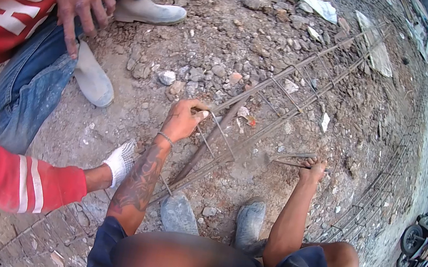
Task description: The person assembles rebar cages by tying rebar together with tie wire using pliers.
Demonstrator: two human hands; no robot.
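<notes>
Left hand (183, 119) fingers pinched on thin steel tie wire (220, 132) at long rusty rebar cage (290, 90); right hand (314, 168) gripping metal hook tool (287, 158); most stirrups further along look untied
</notes>
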